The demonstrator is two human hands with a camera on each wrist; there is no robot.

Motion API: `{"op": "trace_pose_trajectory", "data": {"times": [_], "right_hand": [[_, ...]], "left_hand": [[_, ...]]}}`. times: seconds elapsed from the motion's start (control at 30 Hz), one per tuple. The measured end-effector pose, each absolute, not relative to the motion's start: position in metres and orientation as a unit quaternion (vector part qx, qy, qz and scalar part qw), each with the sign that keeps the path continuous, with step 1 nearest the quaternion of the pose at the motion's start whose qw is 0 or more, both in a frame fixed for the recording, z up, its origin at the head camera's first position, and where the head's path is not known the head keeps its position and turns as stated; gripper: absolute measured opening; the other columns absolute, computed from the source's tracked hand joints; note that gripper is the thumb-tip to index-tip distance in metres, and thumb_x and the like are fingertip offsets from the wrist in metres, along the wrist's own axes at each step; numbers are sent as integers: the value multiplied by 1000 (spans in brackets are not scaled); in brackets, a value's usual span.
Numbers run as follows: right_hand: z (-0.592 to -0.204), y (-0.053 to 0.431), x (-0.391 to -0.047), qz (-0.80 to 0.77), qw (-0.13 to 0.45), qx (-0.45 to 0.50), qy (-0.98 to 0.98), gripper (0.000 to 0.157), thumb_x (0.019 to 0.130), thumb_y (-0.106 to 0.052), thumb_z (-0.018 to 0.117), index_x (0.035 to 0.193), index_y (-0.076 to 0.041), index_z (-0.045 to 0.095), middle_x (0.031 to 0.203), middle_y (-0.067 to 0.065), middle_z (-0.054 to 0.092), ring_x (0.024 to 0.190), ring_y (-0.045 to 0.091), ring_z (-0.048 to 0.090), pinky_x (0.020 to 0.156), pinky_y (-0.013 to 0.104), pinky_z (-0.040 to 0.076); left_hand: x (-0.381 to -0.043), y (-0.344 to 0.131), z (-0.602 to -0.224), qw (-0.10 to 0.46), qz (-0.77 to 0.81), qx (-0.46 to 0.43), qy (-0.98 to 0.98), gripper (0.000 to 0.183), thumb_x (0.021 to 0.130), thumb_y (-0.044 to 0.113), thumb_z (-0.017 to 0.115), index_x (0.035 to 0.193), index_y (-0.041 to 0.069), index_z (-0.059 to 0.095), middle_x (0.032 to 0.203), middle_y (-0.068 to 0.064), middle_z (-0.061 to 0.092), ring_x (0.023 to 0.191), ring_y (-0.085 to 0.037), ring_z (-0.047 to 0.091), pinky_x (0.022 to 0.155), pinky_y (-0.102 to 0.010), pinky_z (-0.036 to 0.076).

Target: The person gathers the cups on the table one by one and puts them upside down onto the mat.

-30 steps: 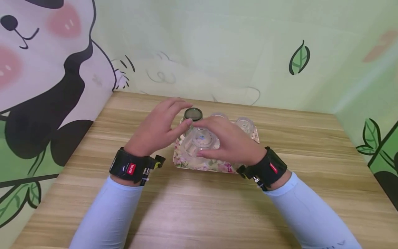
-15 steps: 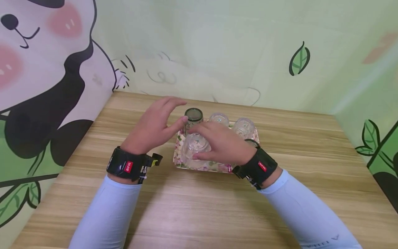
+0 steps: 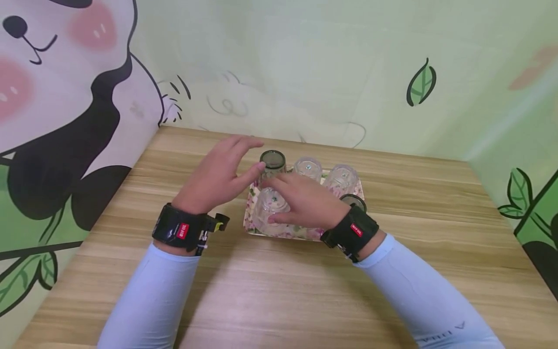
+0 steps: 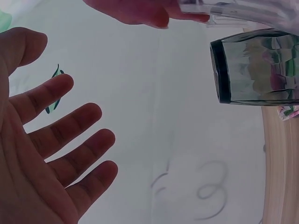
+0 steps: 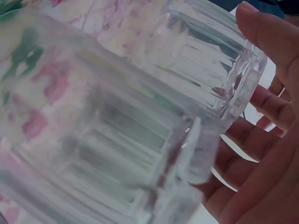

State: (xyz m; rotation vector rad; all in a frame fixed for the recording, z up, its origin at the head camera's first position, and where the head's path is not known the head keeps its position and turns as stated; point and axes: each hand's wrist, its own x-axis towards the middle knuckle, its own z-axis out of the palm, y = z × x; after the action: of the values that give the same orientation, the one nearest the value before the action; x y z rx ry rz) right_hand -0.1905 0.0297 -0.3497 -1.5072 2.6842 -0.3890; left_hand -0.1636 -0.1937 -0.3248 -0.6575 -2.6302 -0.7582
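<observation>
My left hand (image 3: 215, 174) is raised at the tray's left side, thumb and fingers spread and holding nothing. Beside its thumb stands a smoky green glass (image 3: 272, 161), base up; the left wrist view shows a gap between that glass (image 4: 257, 70) and the open palm (image 4: 28, 163). My right hand (image 3: 305, 201) holds an upturned clear glass (image 3: 265, 213) at the tray's front left, thumb on the near side and fingers on the far side. In the right wrist view, ribbed clear glasses (image 5: 205, 51) lie close along the fingers (image 5: 247, 135).
Two more upturned clear glasses, one at the back middle (image 3: 308, 168) and one at the back right (image 3: 342, 178), stand on the floral tray (image 3: 249, 224). Another dark glass (image 3: 353, 200) is partly covered by the right wrist. A painted wall (image 3: 305, 72) rises behind the wooden table (image 3: 270, 291).
My right hand has moved left and lowered the clear glass toward the tray's front left. The right forearm swung left, uncovering the dark glass. My left hand drew slightly back from the green glass.
</observation>
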Motion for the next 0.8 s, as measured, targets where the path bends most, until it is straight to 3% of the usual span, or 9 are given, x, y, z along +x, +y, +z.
{"op": "trace_pose_trajectory", "data": {"times": [0.43, 0.8], "right_hand": [[-365, 27, -195, -120, 27, -478, 870, 67, 87, -40, 77, 143, -15, 49, 140, 6, 60, 121, 23, 60, 103, 45, 57], [-369, 27, -198, -134, 35, -492, 860, 76, 89, -35, 76, 153, -18, 39, 158, 8, 46, 133, 26, 54, 111, 47, 52]], "left_hand": [[-166, -189, -326, 156, -265, -235, -922, 49, 100, 39, 58, 142, 13, 52, 147, -13, 57, 139, -31, 46, 118, -56, 43], [-166, -187, -331, 131, -265, -226, -928, 50, 101, 41, 56, 143, 14, 51, 146, -13, 56, 139, -30, 45, 117, -57, 43]]}}
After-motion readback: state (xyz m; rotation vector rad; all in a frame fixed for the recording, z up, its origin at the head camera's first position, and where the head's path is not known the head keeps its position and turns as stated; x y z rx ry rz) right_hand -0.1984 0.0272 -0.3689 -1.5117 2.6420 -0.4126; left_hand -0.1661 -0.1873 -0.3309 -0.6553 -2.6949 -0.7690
